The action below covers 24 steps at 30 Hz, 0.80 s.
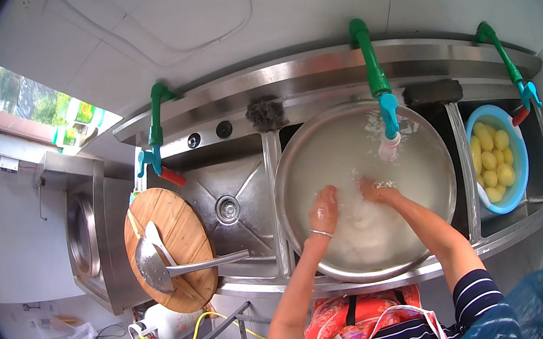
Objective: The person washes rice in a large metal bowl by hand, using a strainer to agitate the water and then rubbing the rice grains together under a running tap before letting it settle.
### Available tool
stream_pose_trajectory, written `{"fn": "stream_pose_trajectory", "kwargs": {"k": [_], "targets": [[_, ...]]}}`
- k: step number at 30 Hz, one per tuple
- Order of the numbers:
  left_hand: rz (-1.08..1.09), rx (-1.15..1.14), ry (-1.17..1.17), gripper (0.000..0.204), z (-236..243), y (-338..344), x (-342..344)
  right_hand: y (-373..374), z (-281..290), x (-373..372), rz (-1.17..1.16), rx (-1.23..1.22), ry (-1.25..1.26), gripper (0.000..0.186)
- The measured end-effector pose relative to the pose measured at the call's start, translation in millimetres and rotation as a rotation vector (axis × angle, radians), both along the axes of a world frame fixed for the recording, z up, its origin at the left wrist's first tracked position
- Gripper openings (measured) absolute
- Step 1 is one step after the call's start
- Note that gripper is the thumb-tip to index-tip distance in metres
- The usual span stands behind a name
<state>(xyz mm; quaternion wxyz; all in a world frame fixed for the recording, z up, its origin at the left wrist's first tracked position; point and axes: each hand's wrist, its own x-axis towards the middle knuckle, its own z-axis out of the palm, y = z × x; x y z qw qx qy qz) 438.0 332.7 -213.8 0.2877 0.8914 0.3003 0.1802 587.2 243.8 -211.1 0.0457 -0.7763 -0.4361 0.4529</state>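
Note:
Both my hands are in a wide round metal basin (293, 166) full of cloudy, whitish water (330, 140). My left hand (324, 211), with a bracelet at its wrist, is partly under the surface left of the middle. My right hand (377, 191) dips in a little farther right, its fingers mostly hidden by the murky water. A paler patch shows in the water between and below the hands; I cannot make out what it is. Above the basin, a green pipe tap (371, 62) with a blue handle points its pale spout at the water.
Left of the basin is a steel sink bowl (245, 180). Over its left side lies a round wooden board (179, 227) bearing a perforated skimmer (153, 266) and a white spoon (158, 241). A blue tub (522, 148) of peeled potatoes (489, 160) stands in the right bowl.

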Motion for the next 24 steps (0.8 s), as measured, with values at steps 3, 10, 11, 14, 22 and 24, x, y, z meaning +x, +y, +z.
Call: {"fn": "stream_pose_trajectory", "kwargs": {"k": [3, 10, 11, 14, 22, 24], "targets": [[0.020, -0.105, -0.036, 0.033, 17.0, 15.4, -1.8, 3.5, -25.9, -1.9, -0.088, 0.643, -0.132, 0.028], [0.091, -0.102, 0.094, 0.053, 10.8, 26.4, -18.5, 39.2, -20.2, 24.2, 0.100, 0.877, -0.354, 0.019], [0.102, -0.132, 0.101, 0.055, 2.0, 24.3, -18.7, 41.4, -40.8, 29.9, 0.101, 0.880, -0.399, 0.019], [0.130, -0.254, 0.160, 0.061, -12.2, 25.5, -25.0, 41.1, -62.1, 34.4, 0.020, 0.653, -0.283, 0.020], [0.020, -0.532, 0.556, 0.049, -45.9, 41.4, -19.0, 25.5, -99.1, 46.1, 0.244, 0.381, -0.266, 0.033], [-0.253, -0.231, 0.615, 0.043, -85.1, 52.7, -34.6, 15.2, -101.4, 41.4, 0.070, 0.483, -0.048, 0.034]]}}
